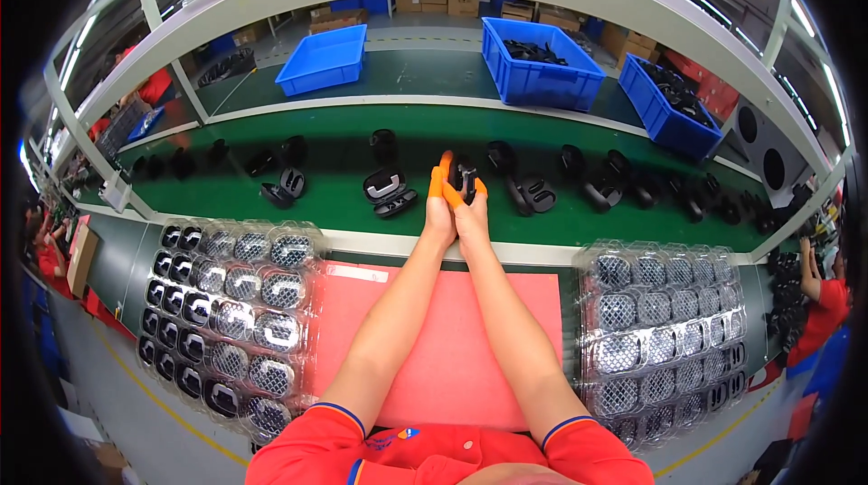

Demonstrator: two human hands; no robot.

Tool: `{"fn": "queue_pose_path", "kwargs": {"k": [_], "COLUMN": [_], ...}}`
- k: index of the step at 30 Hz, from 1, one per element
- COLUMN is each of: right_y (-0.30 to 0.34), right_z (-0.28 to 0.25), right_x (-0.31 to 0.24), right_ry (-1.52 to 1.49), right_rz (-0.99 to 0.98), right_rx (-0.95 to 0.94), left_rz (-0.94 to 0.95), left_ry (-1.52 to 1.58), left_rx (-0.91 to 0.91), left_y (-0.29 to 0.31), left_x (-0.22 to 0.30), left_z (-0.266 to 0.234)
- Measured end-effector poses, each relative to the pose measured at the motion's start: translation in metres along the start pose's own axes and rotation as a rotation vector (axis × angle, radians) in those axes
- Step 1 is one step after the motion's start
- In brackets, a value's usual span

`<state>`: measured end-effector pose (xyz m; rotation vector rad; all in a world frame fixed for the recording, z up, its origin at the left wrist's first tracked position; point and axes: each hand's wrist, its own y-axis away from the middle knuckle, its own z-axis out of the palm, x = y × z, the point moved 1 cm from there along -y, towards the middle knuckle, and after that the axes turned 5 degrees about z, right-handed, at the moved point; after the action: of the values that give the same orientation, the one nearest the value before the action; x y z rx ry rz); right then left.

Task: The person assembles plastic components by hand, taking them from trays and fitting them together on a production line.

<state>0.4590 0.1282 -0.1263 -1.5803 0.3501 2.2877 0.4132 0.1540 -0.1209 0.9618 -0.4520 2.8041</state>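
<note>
Out over the green belt [339,128], my two hands meet around a black earphone case [464,174]. Orange covers are on several of the fingers. My left hand [439,207] presses the case from its left side, fingers pointing away from me. From the other side my right hand [473,212] grips it, partly hiding it. Left of my hands, an open black case [389,193] with a pale strip in its lid lies on the belt. To the right sits another open case [532,196] with two slots.
More black cases [601,191] stand along the belt. Clear trays with pockets full of parts flank me, one left [312,304] and one right [586,322], beside a pink mat [434,349]. Blue bins [542,87] stand on the shelf behind. Other people work at both sides.
</note>
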Motion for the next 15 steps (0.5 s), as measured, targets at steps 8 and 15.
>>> {"fn": "queue_pose_path", "kwargs": {"k": [8, 15], "right_y": [0.008, 0.005], "right_z": [0.002, 0.0], "right_x": [-0.01, -0.015], "right_ry": [-0.147, -0.124], "right_rz": [-0.119, -0.082], "right_rx": [0.004, -0.125], "left_rz": [-0.025, -0.087], "left_ry": [-0.136, -0.033], "left_rx": [-0.03, -0.036], "left_y": [0.014, 0.01], "left_x": [-0.008, -0.008], "left_z": [0.011, -0.005]}}
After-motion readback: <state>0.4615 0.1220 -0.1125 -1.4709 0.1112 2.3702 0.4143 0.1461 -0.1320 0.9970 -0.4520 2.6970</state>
